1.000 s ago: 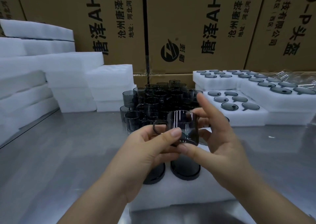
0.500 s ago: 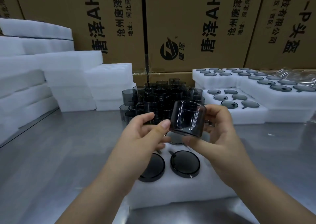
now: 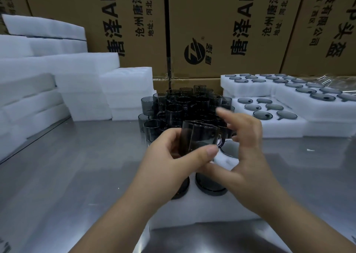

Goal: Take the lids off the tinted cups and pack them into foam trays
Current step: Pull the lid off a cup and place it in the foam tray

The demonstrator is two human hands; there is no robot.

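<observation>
Large brown cardboard boxes are stacked as a wall beyond the left hand and the right hand. They are printed in black with Chinese characters and the letters AH, turned sideways. A round black logo is seen straight beyond the hands. A dark vertical gap is left between two boxes, beyond the left hand. A brushed metal table is spread beneath both hands and out to either side, with dull reflections on it. A small white scrap is seen on it, right of the right hand. Crumpled clear film is laid far beyond the right hand, near the boxes.
</observation>
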